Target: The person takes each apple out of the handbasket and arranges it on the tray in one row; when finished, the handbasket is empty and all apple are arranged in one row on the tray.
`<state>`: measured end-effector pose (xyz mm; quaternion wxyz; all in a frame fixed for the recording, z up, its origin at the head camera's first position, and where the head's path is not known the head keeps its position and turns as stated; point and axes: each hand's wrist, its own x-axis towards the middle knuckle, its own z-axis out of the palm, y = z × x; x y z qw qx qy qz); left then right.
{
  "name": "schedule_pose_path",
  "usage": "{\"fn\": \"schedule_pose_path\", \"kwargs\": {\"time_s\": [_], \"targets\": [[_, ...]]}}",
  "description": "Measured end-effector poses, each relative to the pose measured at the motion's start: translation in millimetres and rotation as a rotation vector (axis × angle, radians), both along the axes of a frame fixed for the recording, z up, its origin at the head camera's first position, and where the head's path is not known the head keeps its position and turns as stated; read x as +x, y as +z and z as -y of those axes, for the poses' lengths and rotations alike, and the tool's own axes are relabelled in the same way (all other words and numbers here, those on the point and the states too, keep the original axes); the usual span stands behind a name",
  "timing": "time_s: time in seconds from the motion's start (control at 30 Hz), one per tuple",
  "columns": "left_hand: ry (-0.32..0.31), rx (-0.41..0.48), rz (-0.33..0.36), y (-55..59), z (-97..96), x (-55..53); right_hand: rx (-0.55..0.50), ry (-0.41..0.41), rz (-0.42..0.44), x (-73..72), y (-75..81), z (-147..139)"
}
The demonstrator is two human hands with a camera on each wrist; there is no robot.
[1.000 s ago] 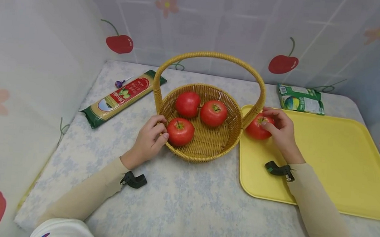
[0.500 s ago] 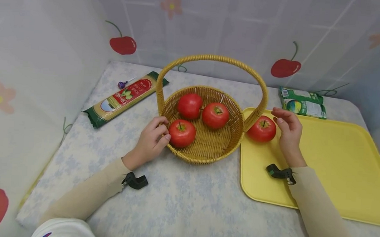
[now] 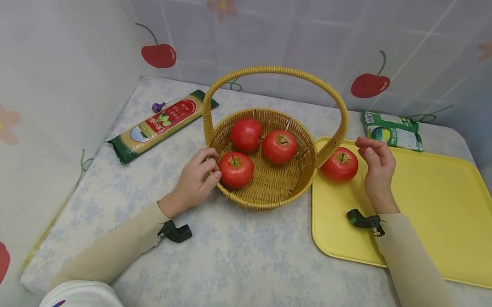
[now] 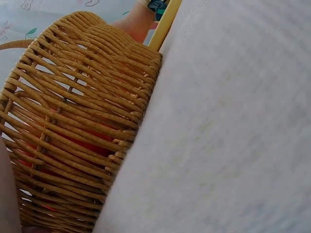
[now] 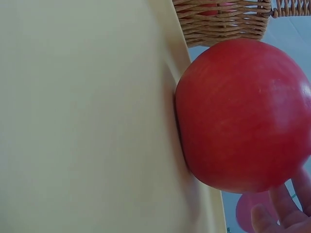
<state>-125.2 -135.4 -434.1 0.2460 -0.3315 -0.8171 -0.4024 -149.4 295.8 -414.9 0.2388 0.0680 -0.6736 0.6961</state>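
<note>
A yellow wicker basket with a tall arched handle stands mid-table with three red apples in it: one front left, one at the back, one to the right. My left hand grips its left rim, thumb toward me; the left wrist view shows mostly the woven side. Another red apple sits on the yellow tray's left end, beside the basket. Just right of it my right hand hovers with loosely bent fingers, holding nothing. The right wrist view has this apple large, fingertips below it.
The yellow tray covers the right side of the table. Behind it lies a green snack packet. A long pasta packet and a purple lollipop lie left of the basket. A printed curtain wall rises behind.
My right hand has let go of the apple on the tray and moved slightly right, away from it. The left hand stays at the basket's rim. The head view has shifted a little.
</note>
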Motion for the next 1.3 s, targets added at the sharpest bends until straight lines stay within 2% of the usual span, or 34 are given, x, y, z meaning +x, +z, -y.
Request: {"fn": "schedule_pose_path", "kwargs": {"time_s": [0.17,0.3,0.43,0.67,1.03,1.3], "targets": [[0.002,-0.009,0.02,1.3,1.6,-1.1,0.015,-0.042,0.033,-0.5,5.2,2],[0.008,-0.011,0.004,1.7,1.3,-1.5,0.019,-0.057,0.03,-1.3,8.3,3],[0.01,-0.005,-0.017,0.0,0.5,-1.2,0.005,-0.059,-0.025,-1.7,10.3,3],[0.0,-0.007,-0.009,0.9,1.2,-1.9,-0.106,-0.005,-0.133,-0.9,12.5,7],[-0.004,-0.008,-0.016,2.2,-0.3,-3.1,-0.087,-0.004,-0.143,6.1,25.0,9],[0.0,-0.011,-0.002,0.5,0.9,-0.2,-0.104,0.003,-0.248,15.5,43.9,19]]}}
